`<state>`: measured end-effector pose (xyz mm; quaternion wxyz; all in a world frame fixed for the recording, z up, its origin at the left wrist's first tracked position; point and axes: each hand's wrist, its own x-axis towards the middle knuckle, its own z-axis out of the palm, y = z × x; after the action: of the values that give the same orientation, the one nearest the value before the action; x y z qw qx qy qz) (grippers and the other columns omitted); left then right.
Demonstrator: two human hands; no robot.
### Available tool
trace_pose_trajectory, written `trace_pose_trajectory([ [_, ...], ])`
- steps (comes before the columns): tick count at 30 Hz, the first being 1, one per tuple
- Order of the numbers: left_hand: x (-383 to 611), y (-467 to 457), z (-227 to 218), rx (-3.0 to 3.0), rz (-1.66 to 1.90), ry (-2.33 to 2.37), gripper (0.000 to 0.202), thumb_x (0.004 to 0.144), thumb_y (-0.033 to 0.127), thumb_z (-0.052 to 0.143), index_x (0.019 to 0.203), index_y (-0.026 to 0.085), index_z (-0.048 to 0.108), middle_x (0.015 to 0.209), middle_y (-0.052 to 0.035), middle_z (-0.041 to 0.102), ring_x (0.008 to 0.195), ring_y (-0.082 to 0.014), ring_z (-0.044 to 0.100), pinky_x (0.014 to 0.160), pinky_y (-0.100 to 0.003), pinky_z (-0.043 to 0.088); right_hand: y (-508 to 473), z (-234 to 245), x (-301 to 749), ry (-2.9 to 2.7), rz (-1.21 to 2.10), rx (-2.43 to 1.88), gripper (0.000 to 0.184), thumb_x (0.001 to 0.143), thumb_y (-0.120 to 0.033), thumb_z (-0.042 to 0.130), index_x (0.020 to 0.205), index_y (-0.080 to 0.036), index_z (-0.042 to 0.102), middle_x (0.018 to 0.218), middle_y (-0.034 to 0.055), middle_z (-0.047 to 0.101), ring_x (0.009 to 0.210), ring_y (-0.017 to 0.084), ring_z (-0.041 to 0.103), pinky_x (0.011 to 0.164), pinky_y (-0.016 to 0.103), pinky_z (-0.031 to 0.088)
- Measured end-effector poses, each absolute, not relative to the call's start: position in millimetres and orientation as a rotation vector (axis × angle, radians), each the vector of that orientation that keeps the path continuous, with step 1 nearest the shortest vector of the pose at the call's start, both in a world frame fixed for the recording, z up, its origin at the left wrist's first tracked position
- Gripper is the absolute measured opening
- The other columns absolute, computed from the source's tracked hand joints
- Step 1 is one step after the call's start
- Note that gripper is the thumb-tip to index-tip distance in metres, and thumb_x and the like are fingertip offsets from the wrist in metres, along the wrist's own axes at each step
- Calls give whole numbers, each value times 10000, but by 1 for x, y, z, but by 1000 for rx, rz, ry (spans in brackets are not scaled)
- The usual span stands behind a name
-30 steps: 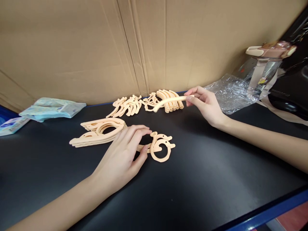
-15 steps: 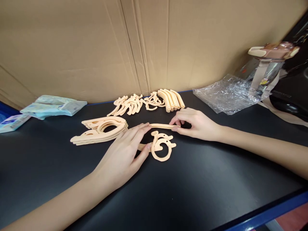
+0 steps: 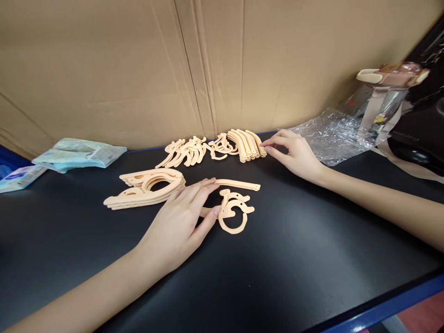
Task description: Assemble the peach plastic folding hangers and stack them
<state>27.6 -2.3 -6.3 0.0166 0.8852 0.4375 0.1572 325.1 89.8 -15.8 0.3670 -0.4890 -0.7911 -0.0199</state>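
Observation:
My left hand (image 3: 178, 222) rests on the black table (image 3: 277, 259), fingers and thumb pinching the end of a peach plastic hook piece (image 3: 236, 212) with a ring shape. A curved peach strip (image 3: 239, 184) lies loose just beyond my fingertips. My right hand (image 3: 294, 152) reaches to the back, its fingertips touching the right end of a row of curved peach strips (image 3: 247, 144). Left of that row lies a pile of small hook parts (image 3: 187, 151). A stack of larger peach hanger arms (image 3: 147, 187) sits beside my left hand.
A cardboard wall (image 3: 208, 64) closes off the back. Blue tissue packs (image 3: 78, 155) lie at the left. Crumpled clear plastic (image 3: 333, 134) and a bottle with a pink lid (image 3: 385, 97) stand at the right. The table's blue front edge (image 3: 391, 305) runs at the lower right.
My right hand brought one curved strip down from the back row, laid it by my left fingertips, let go, and went back to the row. My left hand stayed put.

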Motion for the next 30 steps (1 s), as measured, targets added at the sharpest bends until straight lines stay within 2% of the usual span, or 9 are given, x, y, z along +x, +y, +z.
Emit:
trace_pose_trajectory([
  [3, 28, -3, -5, 2752, 480, 1351, 435, 1028, 419, 345, 1360, 178, 492, 1419, -81, 572, 1302, -271, 522, 1052, -497, 415, 96, -18, 329, -2022, 46, -1384, 216, 903, -335, 546, 919, -213, 723, 892, 58, 667, 830, 215, 599, 794, 372, 445],
  [6, 28, -3, -5, 2743, 491, 1358, 430, 1028, 422, 346, 1350, 179, 496, 1415, -78, 575, 1301, -269, 521, 1055, -492, 409, 96, -18, 328, -1994, 106, -1465, 202, 886, -372, 569, 851, -192, 654, 810, 41, 673, 719, 191, 594, 687, 337, 435],
  [10, 27, -4, -6, 2728, 501, 1359, 422, 1021, 435, 368, 1337, 190, 503, 1416, -71, 574, 1293, -270, 525, 1060, -488, 403, 97, -16, 327, -1907, 221, -1556, 316, 817, -478, 652, 922, -205, 534, 720, 9, 654, 622, 179, 567, 616, 318, 397],
  [16, 27, -4, -6, 2714, 478, 1376, 450, 1023, 455, 337, 1351, 195, 499, 1428, -85, 560, 1299, -287, 520, 1057, -499, 407, 103, -15, 329, -1825, 374, -1531, 220, 774, -265, 612, 953, -217, 493, 651, -28, 645, 610, 173, 583, 648, 320, 399],
  [19, 27, -3, -6, 2698, 477, 1383, 452, 1018, 460, 342, 1339, 194, 514, 1417, -88, 568, 1292, -292, 526, 1063, -492, 408, 108, -20, 333, -1759, 428, -1499, 220, 764, -260, 590, 960, -214, 502, 606, -33, 634, 604, 180, 596, 627, 326, 419],
  [23, 26, -2, -6, 2710, 488, 1367, 457, 1020, 461, 337, 1345, 188, 508, 1415, -94, 566, 1286, -292, 527, 1071, -499, 400, 115, -28, 336, -1646, 517, -1408, 203, 782, -278, 564, 954, -210, 480, 640, -12, 651, 622, 177, 635, 652, 350, 497],
  [30, 27, -4, -4, 2706, 463, 1368, 430, 1023, 451, 341, 1334, 202, 504, 1419, -87, 556, 1283, -291, 523, 1049, -496, 408, 120, -32, 338, -1529, 591, -1285, 183, 745, -198, 554, 903, -222, 466, 624, -27, 641, 593, 158, 661, 642, 344, 559],
])
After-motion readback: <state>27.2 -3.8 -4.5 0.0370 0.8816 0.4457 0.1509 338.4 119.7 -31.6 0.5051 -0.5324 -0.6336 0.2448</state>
